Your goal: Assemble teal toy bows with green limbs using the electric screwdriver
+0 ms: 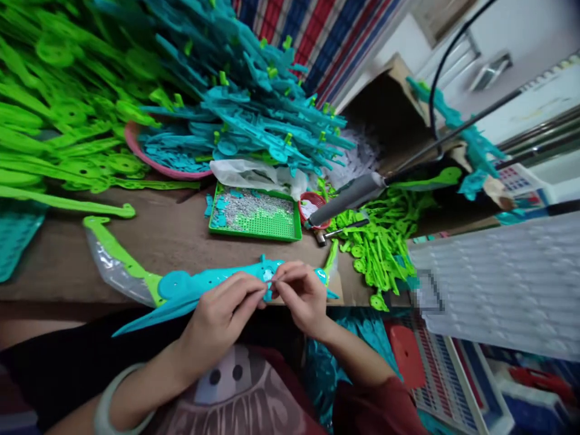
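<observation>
Left hand (222,317) and right hand (301,296) close together, fingertips of both pinched on a thin piece (270,281); too small and blurred to say what it is. Directly under them, blue plastic part (203,284) along near edge of tabletop (58,235), its pointed left end sticking out past the edge. Green arm (136,269) at its left end. Farther back: green tray (254,236) of small grey bits, hammer (342,231) to its right. Pink bowl (181,174) far left of tray, green parts (380,241) heaped right.

Hands (217,311) pinching thin piece (270,281) over blue part (206,281); green tray (256,233) beyond.
</observation>
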A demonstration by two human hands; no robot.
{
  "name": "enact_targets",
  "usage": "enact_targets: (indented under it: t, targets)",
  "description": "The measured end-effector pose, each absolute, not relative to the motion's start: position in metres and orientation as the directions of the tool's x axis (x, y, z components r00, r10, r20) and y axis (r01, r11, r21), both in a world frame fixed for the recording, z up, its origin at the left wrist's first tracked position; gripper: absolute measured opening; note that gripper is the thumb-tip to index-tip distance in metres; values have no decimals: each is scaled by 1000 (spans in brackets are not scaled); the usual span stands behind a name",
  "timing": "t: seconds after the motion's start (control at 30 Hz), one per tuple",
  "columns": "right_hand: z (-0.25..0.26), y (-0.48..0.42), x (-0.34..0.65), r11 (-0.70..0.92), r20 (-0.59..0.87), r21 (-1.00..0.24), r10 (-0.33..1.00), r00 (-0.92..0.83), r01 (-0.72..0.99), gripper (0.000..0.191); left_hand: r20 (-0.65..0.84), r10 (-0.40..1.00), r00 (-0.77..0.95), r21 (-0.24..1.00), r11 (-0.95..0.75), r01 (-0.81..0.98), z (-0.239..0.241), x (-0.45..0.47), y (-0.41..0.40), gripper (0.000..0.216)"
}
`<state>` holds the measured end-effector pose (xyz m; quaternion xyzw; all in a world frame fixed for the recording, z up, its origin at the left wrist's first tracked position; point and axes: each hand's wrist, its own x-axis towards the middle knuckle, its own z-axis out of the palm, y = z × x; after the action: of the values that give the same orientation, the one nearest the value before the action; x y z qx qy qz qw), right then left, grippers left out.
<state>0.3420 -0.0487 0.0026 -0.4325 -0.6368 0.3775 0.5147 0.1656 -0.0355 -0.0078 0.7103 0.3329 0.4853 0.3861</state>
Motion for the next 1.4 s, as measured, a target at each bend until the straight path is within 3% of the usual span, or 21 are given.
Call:
enact_targets:
  t: [0.13, 0.23, 0.3, 0.37, 0.47, 0.53, 0.7, 0.83, 1.03, 1.27, 1.4]
  targets:
    - [3, -38, 363, 225, 212, -961, 973, -95, 162, 9, 523, 757, 392, 734, -633, 244, -6, 178, -13, 9]
    - [9, -35, 380, 184, 154, -943, 980, -126, 276, 15, 659, 561, 501, 463, -827, 319, -8, 193, 0, 16]
    - [13, -31, 397, 190, 142, -907, 978, -151, 375, 12, 673, 459, 580, 292, -885, 361, -10, 204, 5, 20]
    - [13, -25, 422, 164, 127, -890, 985, -113, 425, 10, 624, 458, 633, 231, -882, 410, -16, 212, 4, 20]
    - [2, -17, 465, 85, 81, -917, 996, -27, 389, 19, 553, 506, 662, 216, -854, 473, -38, 220, -4, 18]
    - [-10, -14, 487, 67, 47, -926, 997, -63, 370, 26, 520, 510, 685, 202, -853, 481, -56, 223, -12, 22]
    - [-31, 1, 503, 309, 43, -831, 865, -500, 463, 23, 456, 516, 725, 220, -855, 470, -81, 223, -20, 24]
    - [-33, 19, 500, 394, 17, -816, 749, -662, 424, 23, 451, 524, 722, 256, -852, 457, -78, 222, -18, 22]
    - [-32, 30, 501, 423, 6, -825, 670, -742, 375, 22, 451, 543, 708, 288, -840, 461, -76, 222, -18, 22]
    - [-32, 31, 492, 525, -72, -693, 632, -771, 495, 27, 447, 559, 698, 351, -828, 438, -80, 222, -19, 24]
    - [-14, 28, 505, 558, -12, -663, 658, -753, 499, 22, 449, 557, 699, 359, -829, 429, -84, 210, -19, 28]
